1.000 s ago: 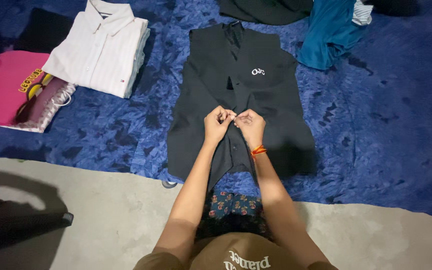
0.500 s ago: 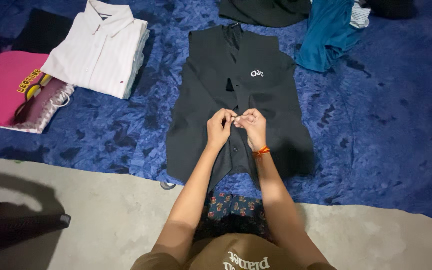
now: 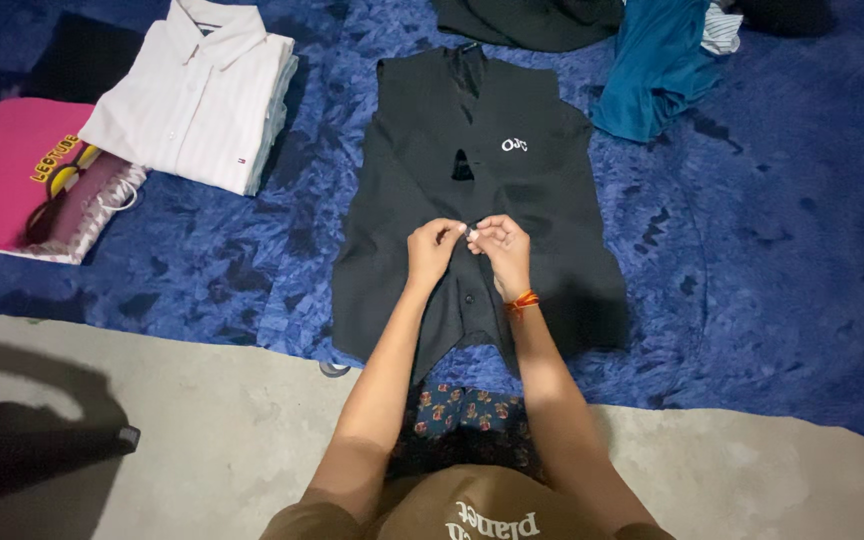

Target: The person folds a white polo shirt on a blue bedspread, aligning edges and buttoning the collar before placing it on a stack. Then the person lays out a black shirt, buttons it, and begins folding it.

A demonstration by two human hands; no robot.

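Head view: sleeveless black fabric waistcoat (image 3: 482, 200) lying flat on a crumpled blue velvet blanket (image 3: 752, 250), long axis running straight away from the wearer, collar at the far end, pointed hem nearest the knees. Left hand (image 3: 433, 250) and right hand (image 3: 501, 250) meet fingertip to fingertip on the front placket at mid-height, both pinched on the cloth. Folded white striped shirt (image 3: 197, 95) and pink printed garment (image 3: 12, 170) to the left; teal cloth (image 3: 657, 70) at the far right.
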